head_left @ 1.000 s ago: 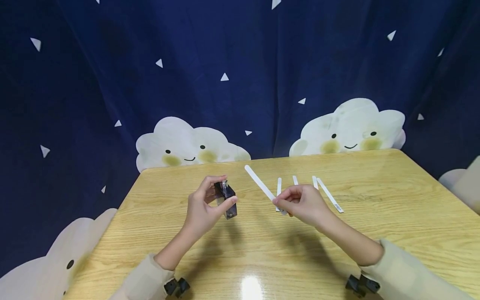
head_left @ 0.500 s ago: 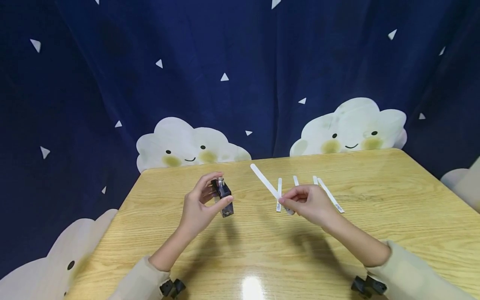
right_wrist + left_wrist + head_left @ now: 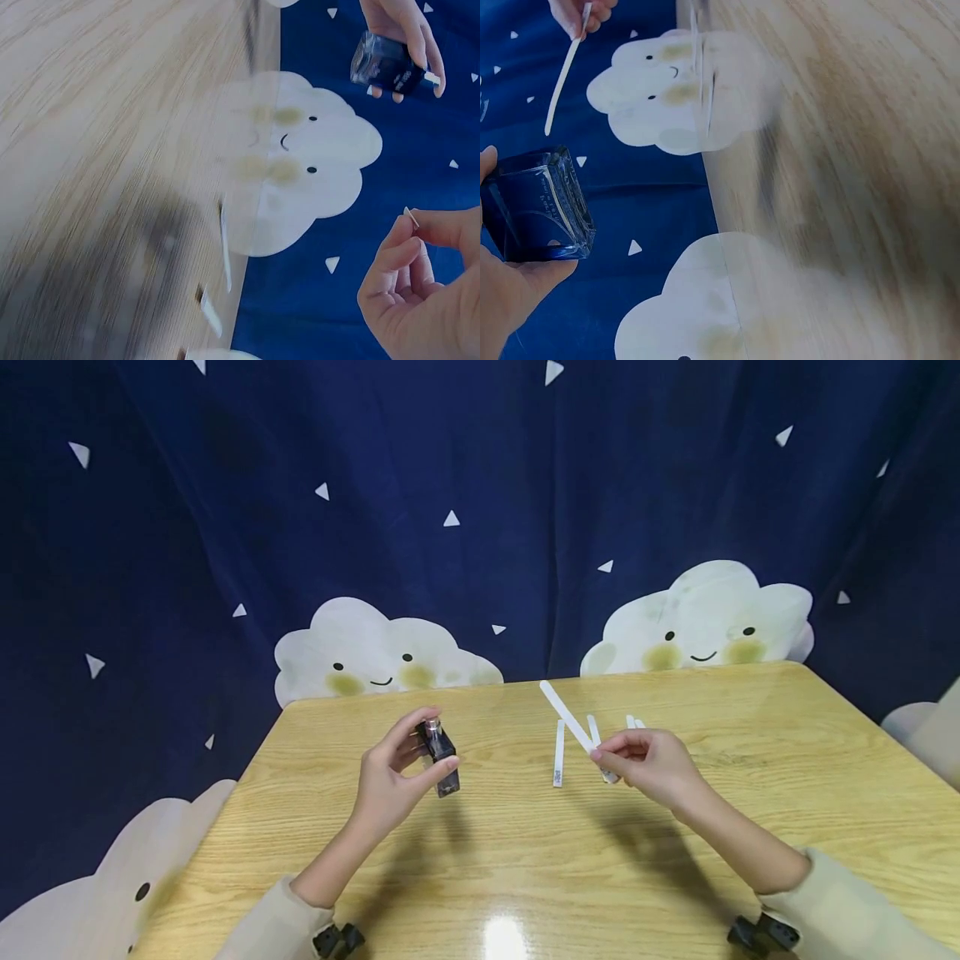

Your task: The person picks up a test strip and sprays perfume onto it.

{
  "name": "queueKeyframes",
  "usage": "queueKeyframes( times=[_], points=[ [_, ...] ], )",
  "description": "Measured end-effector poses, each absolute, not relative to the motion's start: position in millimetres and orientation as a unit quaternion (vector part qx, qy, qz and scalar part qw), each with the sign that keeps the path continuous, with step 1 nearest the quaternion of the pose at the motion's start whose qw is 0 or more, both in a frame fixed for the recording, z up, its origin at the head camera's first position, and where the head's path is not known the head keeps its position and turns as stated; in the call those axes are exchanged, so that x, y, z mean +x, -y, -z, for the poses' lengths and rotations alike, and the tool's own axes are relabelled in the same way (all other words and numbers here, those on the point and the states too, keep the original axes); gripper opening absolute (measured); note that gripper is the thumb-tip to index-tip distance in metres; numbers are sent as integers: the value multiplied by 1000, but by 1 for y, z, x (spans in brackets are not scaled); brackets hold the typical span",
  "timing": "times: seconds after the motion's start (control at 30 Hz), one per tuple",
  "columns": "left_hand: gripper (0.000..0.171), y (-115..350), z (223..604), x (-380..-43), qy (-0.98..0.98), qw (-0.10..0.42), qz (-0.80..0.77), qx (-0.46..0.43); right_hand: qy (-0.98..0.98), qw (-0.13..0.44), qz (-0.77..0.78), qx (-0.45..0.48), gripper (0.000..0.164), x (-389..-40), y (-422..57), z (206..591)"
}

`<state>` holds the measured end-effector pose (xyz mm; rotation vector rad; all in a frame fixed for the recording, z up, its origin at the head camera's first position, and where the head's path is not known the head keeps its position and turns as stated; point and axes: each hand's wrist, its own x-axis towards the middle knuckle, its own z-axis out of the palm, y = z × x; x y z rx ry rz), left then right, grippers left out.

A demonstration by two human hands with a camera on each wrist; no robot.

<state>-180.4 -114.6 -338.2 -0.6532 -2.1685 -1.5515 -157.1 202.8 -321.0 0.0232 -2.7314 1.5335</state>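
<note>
My left hand (image 3: 386, 781) holds a dark glass perfume bottle (image 3: 444, 758) above the table, thumb low on it and forefinger up by its metallic spray top. The left wrist view shows the thick clear base of the bottle (image 3: 544, 206). My right hand (image 3: 660, 768) pinches a white paper test strip (image 3: 566, 714) by its lower end, and the strip slants up and left. In the right wrist view the strip is seen nearly end-on. Strip and bottle are apart.
Several more white strips lie on the wooden table (image 3: 480, 852): one strip (image 3: 558, 756) with small print stands alone at the left, others are partly hidden behind my right hand. A dark blue curtain (image 3: 465, 568) with clouds hangs beyond the far edge.
My right hand has moved right with the paper strip, away from the bottle, and now covers more of the strips lying there. My left hand has shifted slightly left with the bottle.
</note>
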Motion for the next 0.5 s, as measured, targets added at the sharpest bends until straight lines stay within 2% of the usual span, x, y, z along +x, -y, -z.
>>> queueKeyframes(
  times=[0.5],
  points=[
    [58, 126, 347, -177, 786, 165, 561, -202, 884, 18, -466, -34, 39, -167, -250, 330]
  ],
)
